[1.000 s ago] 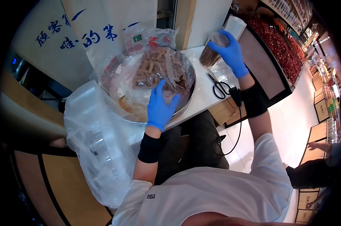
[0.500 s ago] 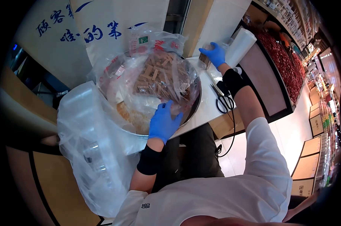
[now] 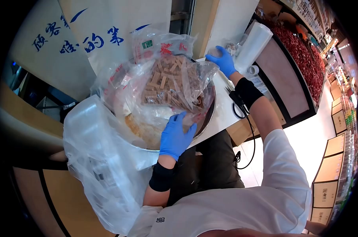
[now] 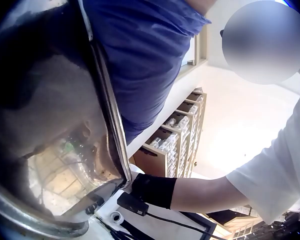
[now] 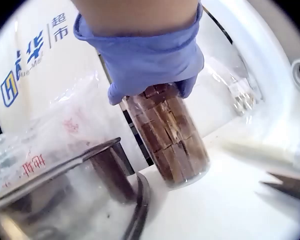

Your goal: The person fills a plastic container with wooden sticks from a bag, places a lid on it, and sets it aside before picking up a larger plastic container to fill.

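Characters in blue (image 3: 51, 29) on the white panel (image 3: 48, 67) read 顾客. We see the blue-gloved left hand (image 3: 175, 136), grip wide, by the round metal basin (image 5: 65, 200); the blue-gloved right grip (image 3: 223, 63) holds the clear cylindrical jar of brown blocks (image 5: 170, 142), nearer that basin than a second ago.

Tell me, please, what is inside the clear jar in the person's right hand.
Brown blocky pieces show through the side of the clear jar, packed in tiers. The right hand covers its upper part, so the contents there cannot be seen.
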The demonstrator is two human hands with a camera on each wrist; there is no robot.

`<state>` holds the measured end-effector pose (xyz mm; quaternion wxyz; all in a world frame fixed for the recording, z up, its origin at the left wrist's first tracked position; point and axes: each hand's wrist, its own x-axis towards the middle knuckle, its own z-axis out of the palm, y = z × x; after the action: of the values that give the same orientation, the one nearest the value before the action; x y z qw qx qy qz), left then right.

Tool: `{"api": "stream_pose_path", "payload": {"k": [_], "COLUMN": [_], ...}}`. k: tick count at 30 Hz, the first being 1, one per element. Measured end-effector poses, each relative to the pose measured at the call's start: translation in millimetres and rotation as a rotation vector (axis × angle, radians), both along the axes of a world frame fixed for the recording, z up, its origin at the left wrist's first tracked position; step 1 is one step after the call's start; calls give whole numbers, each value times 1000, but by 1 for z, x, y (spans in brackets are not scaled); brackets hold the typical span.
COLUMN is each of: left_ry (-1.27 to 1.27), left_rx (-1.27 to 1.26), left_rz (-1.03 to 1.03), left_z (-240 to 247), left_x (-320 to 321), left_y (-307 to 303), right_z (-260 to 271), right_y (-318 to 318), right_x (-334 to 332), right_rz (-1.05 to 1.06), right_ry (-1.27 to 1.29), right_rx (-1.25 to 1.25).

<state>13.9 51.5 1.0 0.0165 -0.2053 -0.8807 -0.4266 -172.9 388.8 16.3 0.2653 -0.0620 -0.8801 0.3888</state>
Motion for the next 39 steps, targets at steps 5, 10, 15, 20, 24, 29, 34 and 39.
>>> {"api": "stream_pose_path", "payload": {"k": [5, 10, 15, 20, 24, 29, 34, 39], "left_ry": [5, 12, 33, 52, 53, 157, 328, 348], "left_rx": [-12, -2, -27, -44, -64, -14, 129, 212], "left_rz": [-16, -16, -4, -13, -14, -12, 52, 202], "left_z": [-5, -8, -10, -11, -9, -18, -15, 5], "left_x": [-3, -1, -3, 0, -1, -5, -1, 19], "left_y": [1, 1, 2, 3, 2, 0, 2, -8], "right_z": [27, 48, 36, 40, 44, 28, 16, -24], "right_y": [15, 31, 11, -22, -18, -6, -49, -83], "right_x": [-4, -33, -39, -19, -21, -25, 33, 105], "right_rz": [87, 41, 359, 89, 121, 58, 99, 490], "right_ry": [-27, 278, -188, -394, -400, 46, 409, -115], "right_rx": [53, 46, 734, 705, 716, 292, -52, 218]}}
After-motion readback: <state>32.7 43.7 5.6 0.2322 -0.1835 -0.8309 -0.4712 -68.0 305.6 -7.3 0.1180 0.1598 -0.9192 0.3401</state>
